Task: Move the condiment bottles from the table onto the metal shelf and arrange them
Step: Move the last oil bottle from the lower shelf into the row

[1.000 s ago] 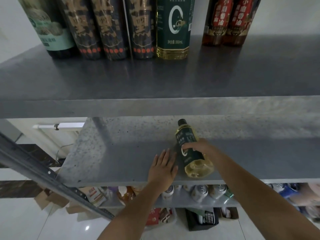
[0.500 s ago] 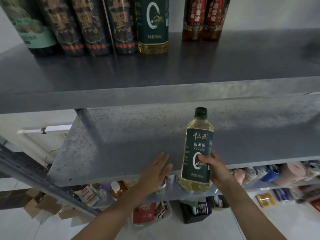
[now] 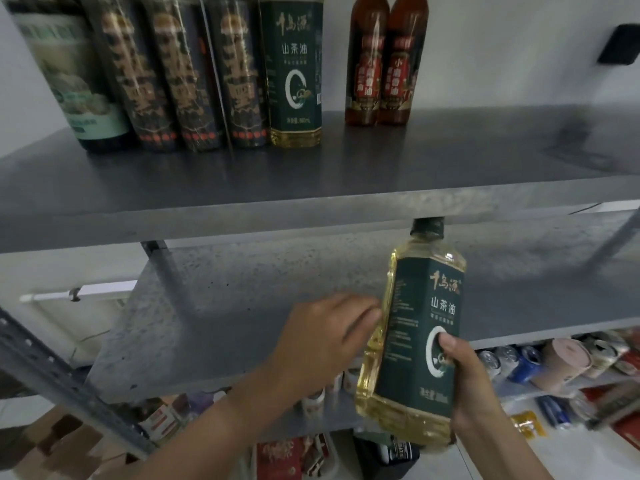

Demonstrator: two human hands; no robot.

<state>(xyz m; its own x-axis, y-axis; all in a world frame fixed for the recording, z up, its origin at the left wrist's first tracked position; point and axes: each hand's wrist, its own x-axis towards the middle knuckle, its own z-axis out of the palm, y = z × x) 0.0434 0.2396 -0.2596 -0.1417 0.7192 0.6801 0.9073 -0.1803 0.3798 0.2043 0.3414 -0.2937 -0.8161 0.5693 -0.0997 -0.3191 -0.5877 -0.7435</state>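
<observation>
My right hand [image 3: 465, 379] grips a green-labelled bottle of yellow oil [image 3: 414, 327] near its base, upright and lifted in front of the middle metal shelf [image 3: 225, 306]. Its black cap is just under the front lip of the top shelf [image 3: 311, 188]. My left hand [image 3: 325, 336] hovers over the middle shelf with curled fingers, the fingertips at the bottle's left side. Along the back of the top shelf stand a matching green oil bottle [image 3: 294, 71], three dark bottles [image 3: 180, 74], a pale-labelled bottle [image 3: 79, 81] and two red-labelled bottles [image 3: 384, 60].
The lower shelf holds cans and small jars [image 3: 519, 358]. A slanted metal shelf post [image 3: 52, 379] crosses the lower left. Cardboard boxes [image 3: 59, 441] and a red packet [image 3: 284, 459] lie on the floor. A dark box [image 3: 620, 45] hangs on the wall.
My right hand has raised the oil bottle from lying on the middle shelf to upright and moved it right. My left hand left the shelf surface and curled toward the bottle.
</observation>
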